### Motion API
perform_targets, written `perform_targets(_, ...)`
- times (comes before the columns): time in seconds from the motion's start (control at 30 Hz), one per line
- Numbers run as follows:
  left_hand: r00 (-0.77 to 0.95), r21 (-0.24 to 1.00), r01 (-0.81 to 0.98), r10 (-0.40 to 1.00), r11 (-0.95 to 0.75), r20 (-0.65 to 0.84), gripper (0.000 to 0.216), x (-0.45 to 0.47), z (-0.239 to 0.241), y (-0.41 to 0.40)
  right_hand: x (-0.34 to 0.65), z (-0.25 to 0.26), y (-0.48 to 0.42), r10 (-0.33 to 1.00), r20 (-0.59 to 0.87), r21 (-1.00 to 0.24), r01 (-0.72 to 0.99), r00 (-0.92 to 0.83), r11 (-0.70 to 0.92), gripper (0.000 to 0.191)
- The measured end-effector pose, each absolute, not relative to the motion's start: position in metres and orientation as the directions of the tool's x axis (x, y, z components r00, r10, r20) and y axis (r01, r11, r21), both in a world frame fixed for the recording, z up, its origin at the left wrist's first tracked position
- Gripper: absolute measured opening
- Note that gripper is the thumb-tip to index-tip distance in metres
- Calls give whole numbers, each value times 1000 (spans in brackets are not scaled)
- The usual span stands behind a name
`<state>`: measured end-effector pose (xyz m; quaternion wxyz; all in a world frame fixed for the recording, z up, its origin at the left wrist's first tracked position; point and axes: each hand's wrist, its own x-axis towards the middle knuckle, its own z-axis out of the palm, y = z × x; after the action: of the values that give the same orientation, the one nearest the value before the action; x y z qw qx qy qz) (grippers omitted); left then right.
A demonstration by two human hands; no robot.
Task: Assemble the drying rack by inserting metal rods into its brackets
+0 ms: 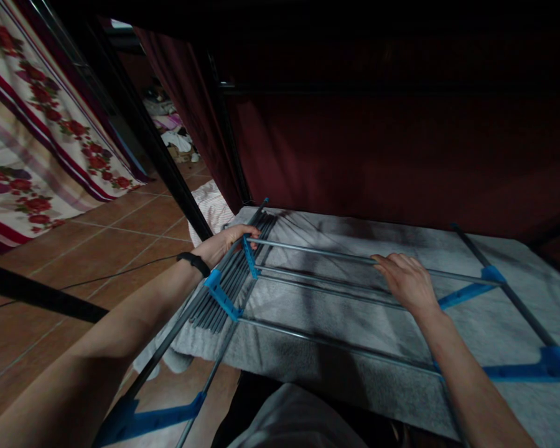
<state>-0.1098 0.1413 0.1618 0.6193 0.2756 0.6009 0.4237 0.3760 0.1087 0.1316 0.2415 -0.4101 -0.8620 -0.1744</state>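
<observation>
A rack frame of grey metal tubes joined by blue plastic connectors stands across a bed, over my lap. My left hand, with a black band on the wrist, is closed at the far left corner of the frame, beside an upper blue connector; part of the grip is hidden. My right hand is wrapped over the far top tube, right of its middle. A bundle of loose grey tubes lies on the bed just under the frame's left side.
A grey blanket covers the bed. Black posts rise at the left, and a dark red curtain hangs behind. A floral cloth hangs far left. A thin cable crosses the tiled floor.
</observation>
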Motion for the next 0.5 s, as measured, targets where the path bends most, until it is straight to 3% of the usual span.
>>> perform_targets(0.5,-165,881,-127,866,456,-472,16,-104,165,140,371,133,114,595,582,102,776,-554,623,34)
